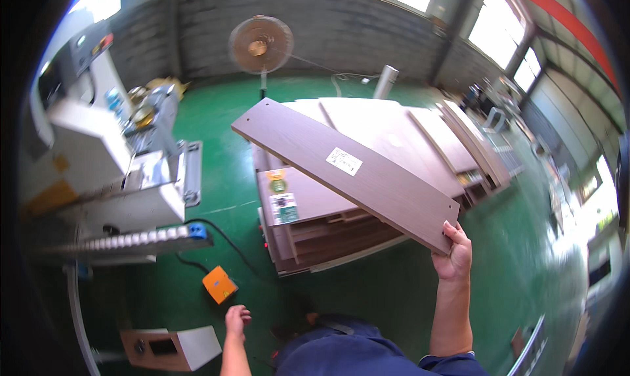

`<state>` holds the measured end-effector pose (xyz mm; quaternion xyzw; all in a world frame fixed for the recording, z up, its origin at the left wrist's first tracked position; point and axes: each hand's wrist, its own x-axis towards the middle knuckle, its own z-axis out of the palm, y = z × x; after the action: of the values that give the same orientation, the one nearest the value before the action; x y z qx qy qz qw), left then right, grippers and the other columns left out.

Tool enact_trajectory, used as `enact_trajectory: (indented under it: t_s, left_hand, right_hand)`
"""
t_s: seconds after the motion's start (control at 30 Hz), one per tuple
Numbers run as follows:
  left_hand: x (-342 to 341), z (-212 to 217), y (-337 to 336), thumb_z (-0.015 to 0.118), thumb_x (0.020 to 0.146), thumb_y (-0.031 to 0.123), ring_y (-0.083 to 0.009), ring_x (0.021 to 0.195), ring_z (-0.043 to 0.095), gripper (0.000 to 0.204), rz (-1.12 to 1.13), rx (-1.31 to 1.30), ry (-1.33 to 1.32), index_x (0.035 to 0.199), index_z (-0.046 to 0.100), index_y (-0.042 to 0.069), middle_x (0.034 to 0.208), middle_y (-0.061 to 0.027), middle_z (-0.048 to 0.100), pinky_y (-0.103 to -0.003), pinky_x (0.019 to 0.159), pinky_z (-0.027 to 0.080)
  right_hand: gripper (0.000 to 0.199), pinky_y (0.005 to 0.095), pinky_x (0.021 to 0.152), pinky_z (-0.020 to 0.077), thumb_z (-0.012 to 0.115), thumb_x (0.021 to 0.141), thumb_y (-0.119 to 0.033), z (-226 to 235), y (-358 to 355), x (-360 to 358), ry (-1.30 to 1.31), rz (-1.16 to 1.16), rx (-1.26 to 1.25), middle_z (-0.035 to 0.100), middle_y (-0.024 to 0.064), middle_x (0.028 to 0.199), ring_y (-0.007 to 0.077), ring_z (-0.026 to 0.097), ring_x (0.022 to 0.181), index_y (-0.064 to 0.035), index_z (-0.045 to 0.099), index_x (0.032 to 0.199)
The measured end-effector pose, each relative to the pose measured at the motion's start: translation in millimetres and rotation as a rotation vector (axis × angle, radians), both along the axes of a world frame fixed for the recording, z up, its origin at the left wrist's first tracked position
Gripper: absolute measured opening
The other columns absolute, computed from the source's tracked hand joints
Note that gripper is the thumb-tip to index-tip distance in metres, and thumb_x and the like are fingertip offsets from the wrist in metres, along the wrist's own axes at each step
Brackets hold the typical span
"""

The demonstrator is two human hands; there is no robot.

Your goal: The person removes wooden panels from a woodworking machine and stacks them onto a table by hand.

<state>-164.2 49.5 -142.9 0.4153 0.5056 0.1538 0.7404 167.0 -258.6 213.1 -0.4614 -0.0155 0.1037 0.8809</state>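
My right hand [454, 252] grips the near end of a long brown wood-grain board [308, 154] with a small white label on its face. The board is lifted and slants away to the upper left, above a stack of similar brown boards [308, 225] on the green floor. My left hand [236, 321] hangs low near my body with its fingers loosely curled and nothing in it, close to a small orange box [219, 285] on the floor.
A white machine [111, 179] with a roller rail [131, 241] stands at left. A standing fan [260, 45] is at the back. More board stacks [453, 146] lie to the right. A white-and-brown box [172, 347] sits at lower left.
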Motion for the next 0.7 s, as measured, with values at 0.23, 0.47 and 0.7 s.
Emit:
enact_trajectory:
  t_s: [0.23, 0.47, 0.7]
  left_hand:
    - [55, -41, -89, 0.051, 0.084, 0.013, -0.0138, 0.06, 0.055, 0.016, -0.504, 0.024, 0.166, 0.092, 0.054, -0.001, 0.076, -0.0102, 0.059, -0.023, 0.051, 0.044]
    - [85, -154, -115, 0.054, 0.077, 0.017, -0.0218, 0.059, 0.059, 0.013, -0.868, 0.377, 0.434, 0.081, 0.06, 0.005, 0.066, -0.0094, 0.06, -0.031, 0.053, 0.046]
    - [223, -143, -244, 0.051, 0.078, 0.026, -0.0319, 0.093, 0.056, 0.024, -1.918, 1.291, 0.364, 0.089, 0.063, 0.007, 0.091, -0.0146, 0.061, -0.041, 0.082, 0.045]
  right_hand:
    - [0.034, 0.0319, 0.085, 0.0443, 0.055, 0.079, -0.004, -27, -153, -4, -0.057, -0.376, 0.123, 0.054, 0.009, 0.102, 0.0192, 0.053, 0.095, 0.0012, 0.046, 0.112]
    - [0.038, 0.0313, 0.088, 0.04, 0.055, 0.077, -0.001, -57, -321, 26, -0.13, -0.676, 0.132, 0.053, 0.0074, 0.105, 0.0185, 0.05, 0.098, 0.0001, 0.046, 0.114]
    - [0.046, 0.0325, 0.089, 0.0392, 0.058, 0.077, -0.008, -84, -492, 51, -0.122, -0.895, 0.105, 0.05, 0.0077, 0.113, 0.0209, 0.047, 0.106, -0.0014, 0.044, 0.12]
